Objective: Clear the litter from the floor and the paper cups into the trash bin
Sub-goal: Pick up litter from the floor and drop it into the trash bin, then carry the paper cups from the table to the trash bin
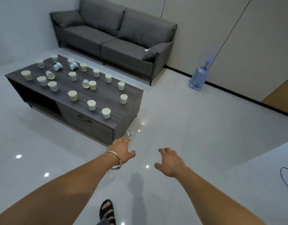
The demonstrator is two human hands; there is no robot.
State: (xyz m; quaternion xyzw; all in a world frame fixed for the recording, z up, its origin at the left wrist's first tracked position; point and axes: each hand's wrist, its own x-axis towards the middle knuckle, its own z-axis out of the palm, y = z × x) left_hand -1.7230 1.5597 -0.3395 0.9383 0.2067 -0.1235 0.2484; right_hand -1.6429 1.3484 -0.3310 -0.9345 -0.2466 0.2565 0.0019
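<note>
Left hand [122, 149] and right hand [170, 161] empty, fingers loosely spread. Tipped white-and-blue paper cup [129, 133] lies on floor [188, 143] by dark wooden worktop [97, 95] corner; pinch rim lightly, avoid crushing.

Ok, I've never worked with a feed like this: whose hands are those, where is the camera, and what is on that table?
There is no machine here. A person wears one wide-angle camera on the head, looking forward and down, so the hands are that person's own. The left hand, with a bracelet at the wrist, and the right hand reach forward and hold nothing. The dark coffee table carries many paper cups, most upright and a few tipped over. One more cup lies on the floor by the table's near corner. No trash bin shows.
</note>
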